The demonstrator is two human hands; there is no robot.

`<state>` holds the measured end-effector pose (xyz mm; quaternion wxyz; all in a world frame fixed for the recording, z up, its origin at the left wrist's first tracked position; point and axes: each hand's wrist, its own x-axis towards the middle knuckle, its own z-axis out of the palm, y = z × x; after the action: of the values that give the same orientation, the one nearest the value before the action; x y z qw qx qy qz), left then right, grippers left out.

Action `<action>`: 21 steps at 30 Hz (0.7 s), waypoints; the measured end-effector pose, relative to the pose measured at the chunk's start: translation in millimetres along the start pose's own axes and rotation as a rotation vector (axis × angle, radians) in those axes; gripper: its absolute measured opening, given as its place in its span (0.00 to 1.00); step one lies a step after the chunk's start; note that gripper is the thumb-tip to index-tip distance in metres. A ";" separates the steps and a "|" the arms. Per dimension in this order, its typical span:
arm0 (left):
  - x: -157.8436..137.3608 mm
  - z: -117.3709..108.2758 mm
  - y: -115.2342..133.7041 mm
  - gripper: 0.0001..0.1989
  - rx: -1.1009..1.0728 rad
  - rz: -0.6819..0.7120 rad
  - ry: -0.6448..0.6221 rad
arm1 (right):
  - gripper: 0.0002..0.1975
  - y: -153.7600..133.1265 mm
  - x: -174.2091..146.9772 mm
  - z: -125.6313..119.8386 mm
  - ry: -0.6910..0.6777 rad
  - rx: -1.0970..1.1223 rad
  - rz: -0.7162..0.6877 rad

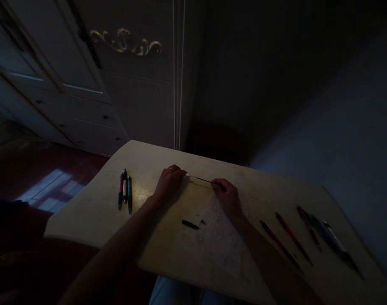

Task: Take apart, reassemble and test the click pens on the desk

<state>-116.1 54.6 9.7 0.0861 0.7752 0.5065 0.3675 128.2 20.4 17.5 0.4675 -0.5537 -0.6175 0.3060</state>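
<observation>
A thin pen refill (202,179) stretches between my two hands, just above the table. It is dark along most of its length and pale near the left end. My left hand (172,180) pinches the pale end, its fingertips closed around it. The dark end sits between the thumb and fingers of my right hand (228,195). Nearer to me lie a black pen barrel piece (190,224) and a small dark pen part (203,222). Dim light hides the finer details of these parts.
On the table (161,250), several assembled pens (125,188) lie in a group at the left. More pens (294,238) are spread at the right. A patterned sheet (220,243) lies under my right forearm. Behind stands a cabinet (139,101); a wall (349,148) borders the right.
</observation>
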 end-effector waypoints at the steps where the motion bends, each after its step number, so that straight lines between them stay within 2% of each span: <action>1: -0.1 0.5 -0.1 0.14 0.002 0.005 0.003 | 0.11 -0.4 -0.9 0.6 -0.001 -0.007 -0.016; 21: -1.9 3.5 -10.5 0.13 -0.061 -0.028 0.013 | 0.09 6.2 -5.2 1.4 0.012 -0.060 -0.122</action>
<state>-121.8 58.8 0.9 0.1113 0.7627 0.5063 0.3866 129.2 16.8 10.2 0.4722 -0.5307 -0.6560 0.2551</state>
